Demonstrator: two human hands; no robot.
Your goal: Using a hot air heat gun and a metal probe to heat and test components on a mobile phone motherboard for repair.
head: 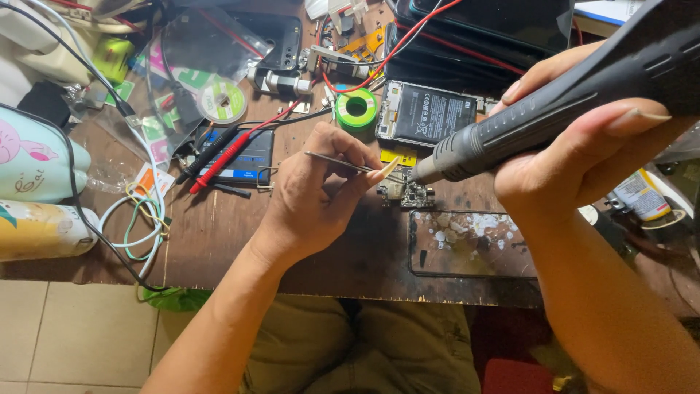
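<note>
Two bare hands work over a small dark circuit board (408,194) that lies on a scuffed brown wooden table (219,233). Nearest the person, just below the board, a flat glass panel (470,244) rests on the wood, its surface flecked with pale residue. Left of the board, the left hand (313,193) is closed around thin metal tweezers (343,164), pinching them between thumb and fingers, the tips reaching to the board's upper left edge. Right of the board, the right hand (576,146) is wrapped firmly around a thick grey hot-air handle (554,109) with a ribbed, matte grip; its narrow metal nozzle points down and left, ending just above the board, close to the tweezer tips. Above the board lies an opened phone (426,117) showing a black rectangular battery with white print, a small yellow tab at its lower edge. Left of that phone stands a green roll of tape (356,108). Farther left of the board, red and black probe leads (219,157) cross a dark flat battery bearing a blue strip. Beyond those, a round solder spool (222,102) with a pale green label lies under clear plastic wrap. At the far left, well away from the board, sit a mint-coloured pouch (33,157) with a pink cartoon figure and a yellow can (36,230).
</note>
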